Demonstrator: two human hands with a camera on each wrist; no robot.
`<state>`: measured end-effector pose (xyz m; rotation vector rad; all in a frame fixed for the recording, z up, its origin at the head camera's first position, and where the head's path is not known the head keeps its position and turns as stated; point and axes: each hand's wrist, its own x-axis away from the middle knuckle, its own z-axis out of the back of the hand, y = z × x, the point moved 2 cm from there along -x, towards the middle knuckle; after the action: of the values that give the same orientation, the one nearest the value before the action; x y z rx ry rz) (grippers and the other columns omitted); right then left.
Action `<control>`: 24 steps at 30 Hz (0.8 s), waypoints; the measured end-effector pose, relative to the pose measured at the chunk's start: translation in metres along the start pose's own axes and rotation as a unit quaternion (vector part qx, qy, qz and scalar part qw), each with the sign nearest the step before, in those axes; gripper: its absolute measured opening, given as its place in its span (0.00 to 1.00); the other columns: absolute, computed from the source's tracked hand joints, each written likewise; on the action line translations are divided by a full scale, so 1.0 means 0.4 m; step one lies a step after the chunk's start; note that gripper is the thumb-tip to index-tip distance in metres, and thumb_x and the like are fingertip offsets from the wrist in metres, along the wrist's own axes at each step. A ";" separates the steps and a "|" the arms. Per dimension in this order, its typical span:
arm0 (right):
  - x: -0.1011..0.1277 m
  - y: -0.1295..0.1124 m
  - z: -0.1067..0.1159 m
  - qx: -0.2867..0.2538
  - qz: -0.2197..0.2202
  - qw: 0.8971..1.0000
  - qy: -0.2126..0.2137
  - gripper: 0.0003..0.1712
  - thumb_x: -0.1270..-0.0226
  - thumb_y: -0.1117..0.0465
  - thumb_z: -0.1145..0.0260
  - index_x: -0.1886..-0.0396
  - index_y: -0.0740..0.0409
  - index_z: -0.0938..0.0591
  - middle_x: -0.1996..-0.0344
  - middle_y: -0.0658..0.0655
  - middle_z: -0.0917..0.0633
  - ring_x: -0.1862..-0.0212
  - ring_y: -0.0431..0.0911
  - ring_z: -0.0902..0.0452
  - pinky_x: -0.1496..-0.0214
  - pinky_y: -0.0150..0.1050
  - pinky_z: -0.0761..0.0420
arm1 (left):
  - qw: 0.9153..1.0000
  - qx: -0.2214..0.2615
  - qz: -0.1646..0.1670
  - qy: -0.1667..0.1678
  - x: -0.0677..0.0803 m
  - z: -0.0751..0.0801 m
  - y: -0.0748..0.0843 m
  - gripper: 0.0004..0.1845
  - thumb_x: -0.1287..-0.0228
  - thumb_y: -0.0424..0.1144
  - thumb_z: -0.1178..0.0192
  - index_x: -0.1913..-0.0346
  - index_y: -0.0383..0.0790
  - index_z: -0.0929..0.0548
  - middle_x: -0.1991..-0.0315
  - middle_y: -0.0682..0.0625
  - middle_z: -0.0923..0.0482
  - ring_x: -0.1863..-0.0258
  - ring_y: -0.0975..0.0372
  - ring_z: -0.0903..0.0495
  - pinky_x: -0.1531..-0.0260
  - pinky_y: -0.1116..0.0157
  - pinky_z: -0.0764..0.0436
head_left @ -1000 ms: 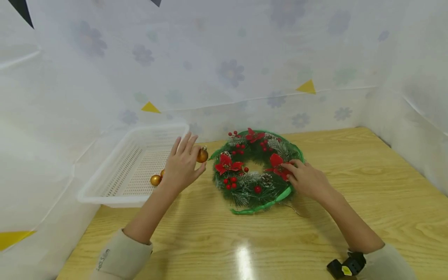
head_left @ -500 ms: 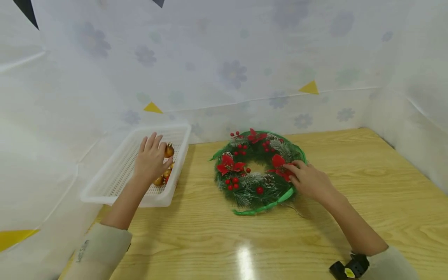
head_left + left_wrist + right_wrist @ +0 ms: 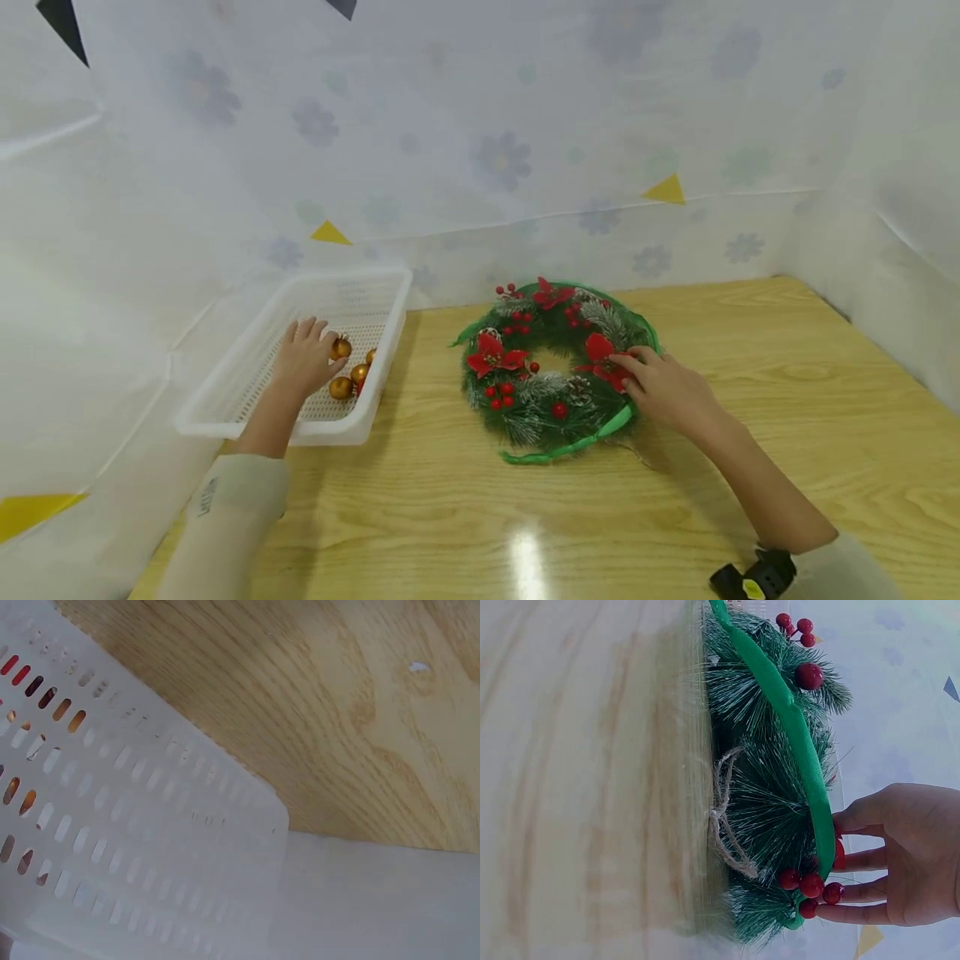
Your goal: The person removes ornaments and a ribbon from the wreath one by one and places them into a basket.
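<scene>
Two hands are busy: the left hand (image 3: 303, 360) is in the white basket (image 3: 247, 379), fingers loosely round a gold ball (image 3: 341, 347) by other gold balls. The right hand (image 3: 667, 390) rests flat fingers on the wreath (image 3: 551, 371) on the table (image 3: 787, 400). The sleeve writing is too blurry to read.

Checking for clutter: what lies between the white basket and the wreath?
Only bare wooden table separates the white basket from the wreath, as the head view shows.

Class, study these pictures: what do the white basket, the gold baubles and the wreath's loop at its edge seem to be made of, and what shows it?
White basket: likely moulded plastic, matte, with slotted walls and a rounded rim.
Gold baubles: glossy metallic finish with bright highlights; plastic or glass, unclear.
Wreath loop: looks like rough twisted jute twine, pale and fibrous.
</scene>
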<state>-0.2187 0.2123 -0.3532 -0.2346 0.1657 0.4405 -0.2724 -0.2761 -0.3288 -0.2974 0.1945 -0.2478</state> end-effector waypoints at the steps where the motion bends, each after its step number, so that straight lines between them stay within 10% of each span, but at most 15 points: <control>1: 0.000 0.000 -0.001 0.001 0.001 1.000 0.001 0.21 0.34 0.62 0.42 0.42 0.59 0.25 0.48 0.67 0.27 0.59 0.63 0.28 0.83 0.37 0.33 | 1.000 -0.002 -0.003 -0.007 0.000 -0.008 -0.002 0.26 0.37 0.48 0.44 0.47 0.27 0.26 0.41 0.31 0.36 0.38 0.41 0.44 0.38 0.46 0.48; 24: 0.002 -0.002 0.003 0.003 0.005 1.000 0.004 0.21 0.35 0.62 0.41 0.42 0.61 0.25 0.49 0.67 0.27 0.62 0.61 0.28 0.83 0.37 0.33 | 0.997 0.034 -0.026 -0.071 0.002 -0.041 0.010 0.23 0.37 0.47 0.42 0.47 0.31 0.25 0.42 0.32 0.35 0.40 0.40 0.41 0.41 0.44 0.43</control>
<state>-0.2176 0.2122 -0.3521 -0.2296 0.1757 0.4481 -0.2746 -0.2771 -0.3456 -0.2515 0.0381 -0.2836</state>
